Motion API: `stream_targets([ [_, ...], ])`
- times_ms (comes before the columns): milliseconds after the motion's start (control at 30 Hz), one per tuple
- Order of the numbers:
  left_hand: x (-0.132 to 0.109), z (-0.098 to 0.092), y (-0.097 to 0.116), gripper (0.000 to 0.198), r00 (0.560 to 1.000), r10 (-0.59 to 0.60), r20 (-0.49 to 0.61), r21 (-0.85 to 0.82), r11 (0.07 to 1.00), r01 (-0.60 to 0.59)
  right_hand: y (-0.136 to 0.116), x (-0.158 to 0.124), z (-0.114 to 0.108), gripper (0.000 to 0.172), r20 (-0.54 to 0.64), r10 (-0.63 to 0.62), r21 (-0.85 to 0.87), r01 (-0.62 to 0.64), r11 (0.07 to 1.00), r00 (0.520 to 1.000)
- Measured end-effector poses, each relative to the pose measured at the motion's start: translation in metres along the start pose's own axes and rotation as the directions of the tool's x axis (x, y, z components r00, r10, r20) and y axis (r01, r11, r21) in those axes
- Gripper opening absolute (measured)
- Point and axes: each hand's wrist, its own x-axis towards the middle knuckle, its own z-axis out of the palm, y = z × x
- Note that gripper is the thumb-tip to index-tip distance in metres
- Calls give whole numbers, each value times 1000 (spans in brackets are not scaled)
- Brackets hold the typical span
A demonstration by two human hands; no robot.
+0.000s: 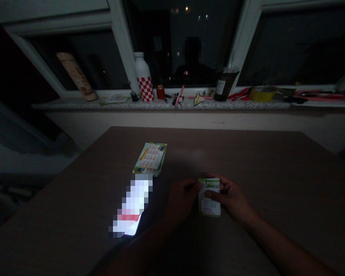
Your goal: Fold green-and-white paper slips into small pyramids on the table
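Gripping a card (211, 207) from opposite sides, the left hand (181, 197) and right hand (233, 197) have one piece in progress, while a pile of cards (151, 156) lies beyond and left of the left hand, whether finished or pending being undeterminable.

From my end, I take this for a room in a home: a table (247, 153) under a night-dark window (158, 23), its sill (161, 106) cluttered with a bottle (143, 74), flask (77, 78) and cup (224, 85).
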Motion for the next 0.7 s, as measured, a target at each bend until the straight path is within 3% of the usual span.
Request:
stream_targets([
  [200,3,-5,3,23,999,-23,-38,34,999,24,0,1,-3,52,-41,14,18,-13,1000,999],
  [500,6,-12,2,23,996,42,-76,111,993,-33,-4,2,-9,59,-109,46,-33,-50,998,993],
  [700,9,-13,2,23,997,31,-76,133,991,-21,-9,3,-9,59,-97,69,-33,-72,997,993],
])
